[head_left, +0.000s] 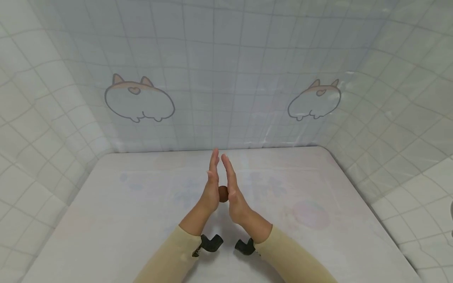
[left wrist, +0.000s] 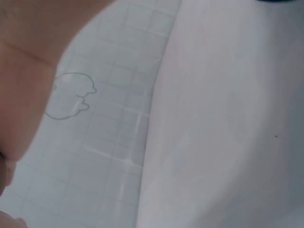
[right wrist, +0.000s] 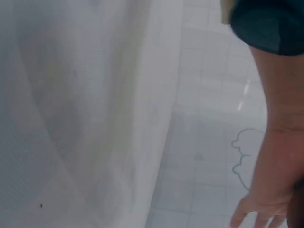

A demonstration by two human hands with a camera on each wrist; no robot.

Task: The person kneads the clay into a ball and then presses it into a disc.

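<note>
Head view shows us left hand [head_left: 212,188] and right hand [head_left: 235,193] straight-fingered, palms facing; we judge this two-sided pressing prevents the brown ball [head_left: 223,194] from dropping.

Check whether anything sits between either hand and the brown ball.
Nothing visible does. The brown ball is directly between the left hand and the right hand, apparently touching both. The black wrist fittings are clear of it.
</note>
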